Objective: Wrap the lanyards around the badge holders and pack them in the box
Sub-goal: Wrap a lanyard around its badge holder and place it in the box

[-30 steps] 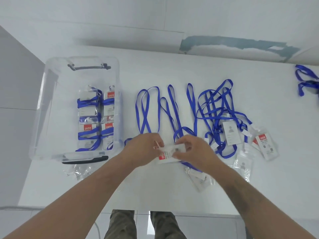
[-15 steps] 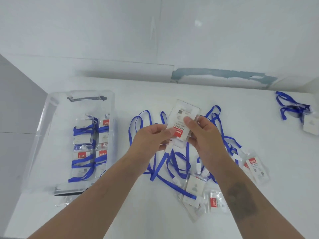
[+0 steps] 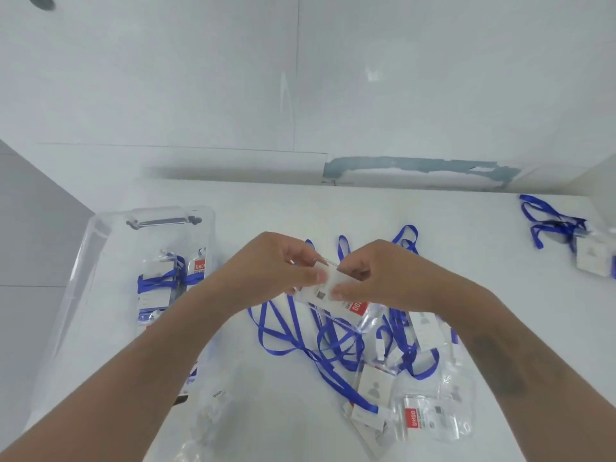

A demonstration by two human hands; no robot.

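Both hands meet above the middle of the white table (image 3: 433,221), lifted clear of it, and pinch one clear badge holder (image 3: 336,295) between them. The left hand (image 3: 276,265) has its thumb laid on the holder's near face with the curled fingers behind; the right hand (image 3: 376,275) pinches it from the 3 o'clock side, thumb tip on the card beside a small printed code. The holder's upper edge and clip sit behind the fingers and cannot be made out, and its red label pokes out under the right thumb. At 6 o'clock from the hands, blue lanyards (image 3: 286,331) lie tangled on the table among loose badge holders (image 3: 430,418); how many there are is hard to count, since clear sleeves overlap. At 9 o'clock stands the clear plastic box (image 3: 100,248), holding wrapped badges (image 3: 160,281) bound in blue strap; its near end is hidden behind the left forearm. At 2 o'clock, well apart, another lanyard and badge (image 3: 566,235) lies blurred and cut by the frame edge. A crumpled clear bag (image 3: 213,411) lies at 7 o'clock, its contents unclear.
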